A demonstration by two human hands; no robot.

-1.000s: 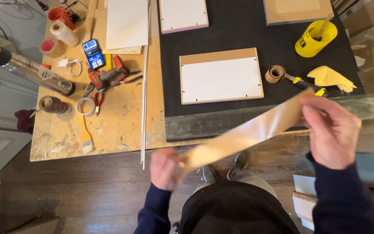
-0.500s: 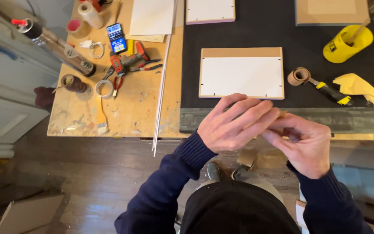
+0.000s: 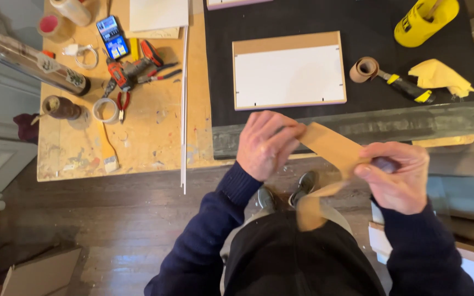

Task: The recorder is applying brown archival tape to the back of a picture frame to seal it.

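Over the bench edge: I see both hands working a strip of brown paper tape [image 3: 333,149] in front of the body, just off the near lip of the table [image 3: 138,148].
Left hand: my left hand [image 3: 267,143] is closed on the upper end of the strip, fingers curled over it, thumb side toward the black mat [image 3: 281,16].
Right hand: my right hand [image 3: 396,175] pinches the strip lower down, thumb on top, fingers wrapped beneath.
Strip: it runs slanting from the left hand down to the right, then a loose tail [image 3: 311,208] hangs blurred below, over the dark apron.
What changed: half a second ago my hands were pressed together at the bench edge with the strip hidden between them; now they stand apart and a short length shows taut between them. A second ago the strip was stretched long and wide across my front, so I judge it has been folded or doubled and is now being drawn out again.
What that means: I read the work as creasing or preparing the strip, not yet laying it on anything.
Nearest things: the white board with brown border [image 3: 289,74] lies on the mat just beyond my left hand; the tape roll [image 3: 363,69], the yellow-handled knife [image 3: 410,87] and a yellow cloth [image 3: 439,75] lie farther right.
Left side of bench: drill [image 3: 130,68], pliers [image 3: 122,101] and rolls of tape, well apart from my hands.
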